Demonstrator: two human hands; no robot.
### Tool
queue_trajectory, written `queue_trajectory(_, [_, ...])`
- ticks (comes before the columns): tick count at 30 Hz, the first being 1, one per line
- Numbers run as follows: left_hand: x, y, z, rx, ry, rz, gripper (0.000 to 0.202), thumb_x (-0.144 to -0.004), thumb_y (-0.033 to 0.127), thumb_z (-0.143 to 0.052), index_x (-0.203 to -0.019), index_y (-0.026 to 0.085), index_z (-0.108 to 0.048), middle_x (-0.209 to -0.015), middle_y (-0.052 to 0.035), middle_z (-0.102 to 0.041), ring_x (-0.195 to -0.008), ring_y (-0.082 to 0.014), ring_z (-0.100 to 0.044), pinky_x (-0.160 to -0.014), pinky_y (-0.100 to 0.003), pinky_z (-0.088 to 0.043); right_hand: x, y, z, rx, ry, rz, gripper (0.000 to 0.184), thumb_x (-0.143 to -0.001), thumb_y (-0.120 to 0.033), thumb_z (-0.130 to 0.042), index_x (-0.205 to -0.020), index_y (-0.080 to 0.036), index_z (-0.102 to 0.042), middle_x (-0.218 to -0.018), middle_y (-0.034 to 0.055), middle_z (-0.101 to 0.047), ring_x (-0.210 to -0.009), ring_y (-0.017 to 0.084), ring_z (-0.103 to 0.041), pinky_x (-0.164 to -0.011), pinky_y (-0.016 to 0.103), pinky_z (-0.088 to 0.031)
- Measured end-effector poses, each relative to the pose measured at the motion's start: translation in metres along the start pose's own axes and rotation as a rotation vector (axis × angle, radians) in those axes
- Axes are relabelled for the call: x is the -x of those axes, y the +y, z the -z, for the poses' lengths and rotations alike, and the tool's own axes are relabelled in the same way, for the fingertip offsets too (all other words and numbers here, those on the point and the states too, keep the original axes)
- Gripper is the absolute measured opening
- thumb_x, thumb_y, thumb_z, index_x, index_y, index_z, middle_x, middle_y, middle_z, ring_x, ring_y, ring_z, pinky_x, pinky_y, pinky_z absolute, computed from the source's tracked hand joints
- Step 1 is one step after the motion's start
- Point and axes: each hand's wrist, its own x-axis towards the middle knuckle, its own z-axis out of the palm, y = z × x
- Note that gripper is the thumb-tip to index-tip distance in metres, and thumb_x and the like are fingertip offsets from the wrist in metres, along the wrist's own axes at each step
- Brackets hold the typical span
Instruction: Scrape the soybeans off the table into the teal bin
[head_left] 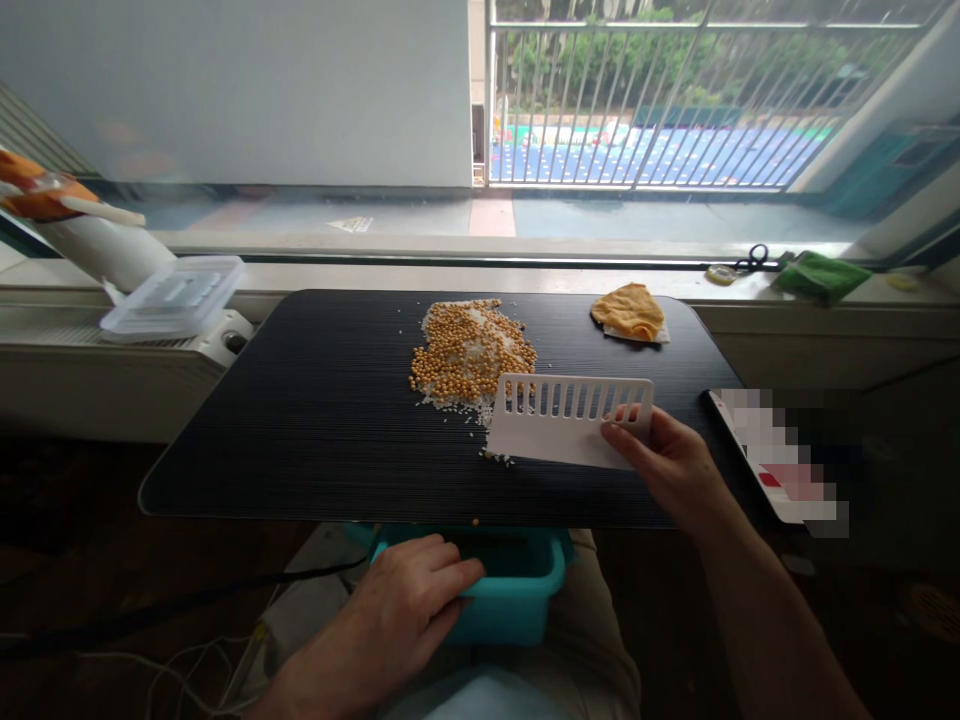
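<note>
My right hand pinches the right end of a flat white plastic scraper with a row of slots along its upper edge. The scraper is tilted over the black tabletop, its left end beside a mixed pile of yellow soybeans and white rice. A few rice grains lie around the scraper's lower left corner. Below the table's front edge, my left hand is closed over the rim of a teal plastic basin at my lap. The basin's inside is dark and mostly hidden.
The black table has rounded corners. A folded yellow cloth lies at its back right. A phone, partly pixelated, is at the right edge. A clear plastic lid rests by the radiator; a green cloth lies on the windowsill.
</note>
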Motion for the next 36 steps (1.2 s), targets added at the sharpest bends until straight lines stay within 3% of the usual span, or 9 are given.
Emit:
queue_trajectory(8, [0.000,-0.001,0.001,-0.001,0.010,0.001,0.023,-0.087,0.003,-0.063,-0.104,0.018,-0.063,-0.087,-0.0016,-0.063,-0.077,-0.0214,-0.058,-0.066,-0.031,-0.041,0.006,-0.003,0.002,0.011,0.033,-0.013,0.024,-0.074,-0.043,-0.078,-0.081,-0.022,-0.069,-0.076,0.0004,-0.062,-0.069,0.015,-0.055,-0.063,0.025,-0.048])
queue_trajectory(15, [0.004,-0.002,0.001,-0.018,0.033,-0.007,0.026,-0.085,0.002,-0.063,-0.105,0.018,-0.063,-0.085,-0.0016,-0.063,-0.075,-0.0209,-0.058,-0.065,-0.031,-0.041,0.022,0.002,0.005,0.012,-0.184,-0.127,0.025,-0.079,-0.044,-0.074,-0.088,-0.022,-0.069,-0.083,0.0028,-0.070,-0.075,0.018,-0.062,-0.067,0.027,-0.052])
queue_trajectory(23, [0.001,0.000,0.004,-0.028,0.006,0.019,0.023,-0.087,0.006,-0.061,-0.105,0.019,-0.064,-0.086,-0.0016,-0.063,-0.075,-0.0201,-0.058,-0.065,-0.029,-0.042,0.025,0.002,0.002,-0.005,-0.195,-0.126,0.027,-0.077,-0.046,-0.075,-0.088,-0.022,-0.070,-0.081,0.0037,-0.071,-0.073,0.020,-0.063,-0.067,0.030,-0.053])
queue_trajectory(29, [-0.002,0.002,0.004,-0.005,-0.012,0.004,0.021,-0.089,0.004,-0.058,-0.103,0.019,-0.062,-0.086,-0.0015,-0.063,-0.077,-0.0208,-0.057,-0.067,-0.031,-0.041,0.002,0.001,0.008,-0.003,0.200,-0.012,0.026,-0.072,-0.045,-0.079,-0.080,-0.023,-0.067,-0.079,0.0011,-0.065,-0.072,0.017,-0.058,-0.068,0.029,-0.050])
queue_trajectory(36, [-0.004,0.002,0.003,0.003,-0.011,-0.003,0.021,-0.088,0.002,-0.057,-0.100,0.019,-0.062,-0.085,-0.0015,-0.062,-0.077,-0.0208,-0.057,-0.067,-0.031,-0.040,-0.011,0.004,0.004,-0.023,0.143,-0.058,0.029,-0.072,-0.046,-0.079,-0.083,-0.022,-0.067,-0.076,-0.0002,-0.064,-0.069,0.016,-0.056,-0.064,0.028,-0.048])
